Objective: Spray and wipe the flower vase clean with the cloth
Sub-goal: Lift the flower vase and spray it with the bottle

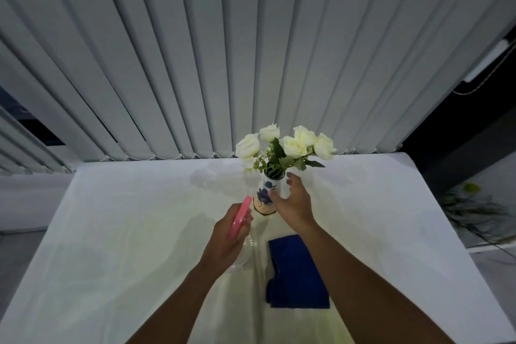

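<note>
A white vase with blue flower painting (265, 194) stands upright on the white table (125, 232), holding white roses (284, 145). My left hand (227, 237) grips a clear spray bottle with a pink head (240, 219), nozzle pointing at the vase from the left and close to it. My right hand (294, 202) is at the vase's right side, thumb on its front and fingers spread around its back. A folded blue cloth (296, 274) lies flat on the table under my right forearm, nearer to me than the vase.
Vertical grey blinds (223, 64) hang right behind the table's far edge. Off the table's right side, a dark gap and a green plant (472, 204) sit on the floor.
</note>
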The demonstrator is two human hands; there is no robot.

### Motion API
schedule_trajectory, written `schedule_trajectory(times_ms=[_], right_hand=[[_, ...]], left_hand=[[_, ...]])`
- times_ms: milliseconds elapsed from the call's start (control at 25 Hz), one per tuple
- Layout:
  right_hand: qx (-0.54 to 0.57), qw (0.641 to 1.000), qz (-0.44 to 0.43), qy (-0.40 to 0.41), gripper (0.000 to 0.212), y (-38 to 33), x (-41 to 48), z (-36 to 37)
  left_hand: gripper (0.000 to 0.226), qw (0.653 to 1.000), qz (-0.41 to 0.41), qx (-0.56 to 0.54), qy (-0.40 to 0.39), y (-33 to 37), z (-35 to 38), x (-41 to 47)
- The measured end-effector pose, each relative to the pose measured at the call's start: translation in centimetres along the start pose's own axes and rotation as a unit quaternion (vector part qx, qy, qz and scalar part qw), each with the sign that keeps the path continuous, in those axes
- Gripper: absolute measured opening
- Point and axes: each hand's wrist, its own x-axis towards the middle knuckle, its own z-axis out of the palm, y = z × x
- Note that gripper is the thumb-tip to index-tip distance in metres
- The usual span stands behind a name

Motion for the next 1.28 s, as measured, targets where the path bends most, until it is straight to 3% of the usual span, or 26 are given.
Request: schedule_trajectory(times_ms=[160,480,760,920,1080,1280], right_hand=[[0.009,0.999,-0.019,-0.029,0.046,-0.7,2.6,0.2],[0.037,0.997,-0.061,-0.041,0.043,-1.9,3.5,-1.5],[0.07,0.979,-0.192,-0.003,0.028,-9.0,3.6,-7.2],[0.065,0.965,-0.25,0.037,0.031,-14.5,3.6,-10.6],[0.052,0.956,-0.283,0.054,0.035,-18.7,3.6,-13.1],[0.017,0.952,-0.297,0.067,0.033,-21.1,3.5,-14.7]], left_hand=[[0.024,1.0,0.007,-0.008,0.012,-0.4,0.2,-0.2],[0.026,0.999,0.01,-0.027,0.029,0.0,0.5,-0.6],[0.015,0.998,0.008,-0.031,0.054,4.2,0.9,1.3],[0.033,0.994,0.031,-0.051,0.09,8.3,1.6,3.0],[0.026,0.987,0.078,-0.021,0.142,11.7,2.9,4.0],[0.04,0.974,0.139,0.02,0.177,13.8,4.2,3.8]])
